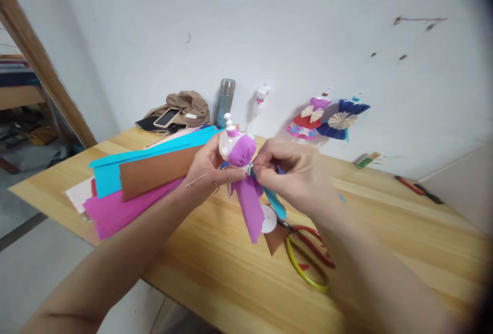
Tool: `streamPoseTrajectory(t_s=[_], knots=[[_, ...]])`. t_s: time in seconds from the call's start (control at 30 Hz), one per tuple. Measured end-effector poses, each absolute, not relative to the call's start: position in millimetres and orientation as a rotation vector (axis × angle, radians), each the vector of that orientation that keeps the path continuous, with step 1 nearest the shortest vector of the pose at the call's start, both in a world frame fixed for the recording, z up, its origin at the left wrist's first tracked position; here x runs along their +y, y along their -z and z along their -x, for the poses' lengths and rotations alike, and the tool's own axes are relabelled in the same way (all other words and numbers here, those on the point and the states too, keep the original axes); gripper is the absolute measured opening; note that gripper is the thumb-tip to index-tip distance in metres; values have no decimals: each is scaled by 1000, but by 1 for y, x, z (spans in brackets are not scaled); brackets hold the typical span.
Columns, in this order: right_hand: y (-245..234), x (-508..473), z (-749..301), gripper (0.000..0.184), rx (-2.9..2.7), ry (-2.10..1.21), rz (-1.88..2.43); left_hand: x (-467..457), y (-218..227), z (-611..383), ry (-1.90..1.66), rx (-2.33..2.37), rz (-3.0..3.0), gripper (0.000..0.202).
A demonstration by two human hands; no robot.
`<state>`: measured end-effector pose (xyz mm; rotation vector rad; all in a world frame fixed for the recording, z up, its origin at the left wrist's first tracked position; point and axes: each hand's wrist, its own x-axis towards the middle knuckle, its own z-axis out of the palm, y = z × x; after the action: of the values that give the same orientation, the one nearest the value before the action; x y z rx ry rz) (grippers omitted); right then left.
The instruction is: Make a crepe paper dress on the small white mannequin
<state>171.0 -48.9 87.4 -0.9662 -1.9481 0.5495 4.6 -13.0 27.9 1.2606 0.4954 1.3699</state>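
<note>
My left hand (pixel 210 167) is closed around a small white dress-form mannequin (pixel 227 145), its thumb pressed at the waist. Purple crepe paper (pixel 242 150) wraps the bust, and a long purple strip (pixel 250 208) hangs below the waist. Fingers of my right hand (pixel 287 164) pinch together at the waist's right side, beside a thin tie; what lies between the fingertips is too small to make out. Below that hand a blue paper strip (pixel 275 203) dangles. Under the mannequin are its round white base (pixel 268 218) and scissors (pixel 306 252) with red and yellow-green handles.
Blue (pixel 108 180), brown (pixel 154 172) and magenta paper (pixel 115 216) lie to the left. Behind are a phone (pixel 167 117), a tan cloth (pixel 188 105) and a flask (pixel 225 100). Dressed mannequins (pixel 311 113) stand by the wall. A red-and-black cutter (pixel 418 189) lies right.
</note>
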Motion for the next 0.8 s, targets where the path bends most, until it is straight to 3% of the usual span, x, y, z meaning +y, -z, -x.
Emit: streamPoseTrajectory(t_s=[0.2,0.43,0.63,0.8], knots=[[-90,-42,-173,9,-1789,-980,1070,-11,-27,-2,-1223,449,-1245,76],[-82,-38,-174,9,-1691,-1105,1053,-10,-25,-2,-1113,400,-1219,60],[-84,-41,-183,12,-1797,-1056,1090,-8,-20,-2,-1092,398,-1238,59],[-83,-51,-184,17,-1907,-672,1103,-10,-21,-2,-1117,425,-1222,60]])
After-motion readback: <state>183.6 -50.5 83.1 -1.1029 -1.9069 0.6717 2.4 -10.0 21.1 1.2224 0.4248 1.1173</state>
